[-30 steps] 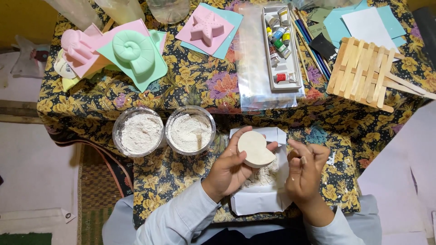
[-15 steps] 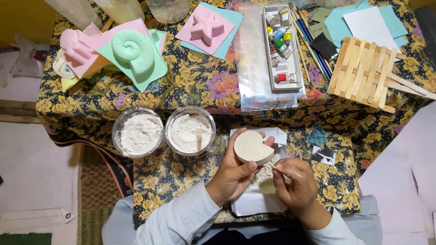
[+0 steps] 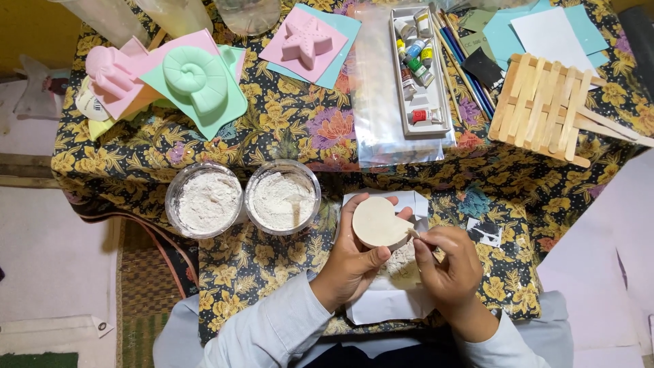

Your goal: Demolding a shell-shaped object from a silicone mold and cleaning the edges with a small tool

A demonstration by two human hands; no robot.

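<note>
My left hand (image 3: 353, 262) grips a cream-coloured, roughly round plaster cast (image 3: 378, 222) above a sheet of white paper (image 3: 385, 308) on my lap. My right hand (image 3: 451, 268) pinches a thin wooden stick (image 3: 417, 236) whose tip touches the right edge of the cast. Pale dust or scrapings lie on the paper under the cast.
Two clear bowls of white powder (image 3: 205, 200) (image 3: 283, 197) stand left of my hands. Farther back on the floral cloth (image 3: 286, 123) lie a green shell mould (image 3: 199, 80), a pink starfish mould (image 3: 307, 41), a pink mould (image 3: 111, 70), a paint-tube tray (image 3: 417, 68), brushes (image 3: 464, 68) and a stick-built wooden rack (image 3: 541, 109).
My left hand has turned the cast and brought it slightly lower and right. My right hand has come in from the right and set the stick against the cast's edge.
</note>
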